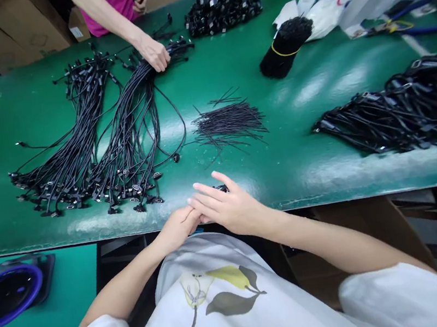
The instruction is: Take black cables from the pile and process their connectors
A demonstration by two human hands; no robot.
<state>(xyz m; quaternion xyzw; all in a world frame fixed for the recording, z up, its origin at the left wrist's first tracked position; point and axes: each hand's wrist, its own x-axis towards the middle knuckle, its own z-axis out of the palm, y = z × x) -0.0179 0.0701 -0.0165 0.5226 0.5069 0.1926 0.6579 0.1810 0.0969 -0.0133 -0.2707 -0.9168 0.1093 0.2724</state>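
Observation:
My two hands meet at the near edge of the green table (286, 175). My right hand (229, 206) lies over a small black piece (221, 188), its fingers stretched toward the left and resting on my left hand (178, 226). The left hand's fingers are tucked under the right hand and hidden. A loose fan of thin black ties (229, 123) lies just beyond my hands. To the left, black cables with connectors (87, 145) spread out in long bundles.
Across the table another person's hand (153, 52) presses on the cable bundle's far end. A heap of black cables (409, 111) lies at right, a connector pile (220, 5) and a banded bundle of ties (285, 48) at the back. A blue-rimmed bin (2, 291) stands lower left.

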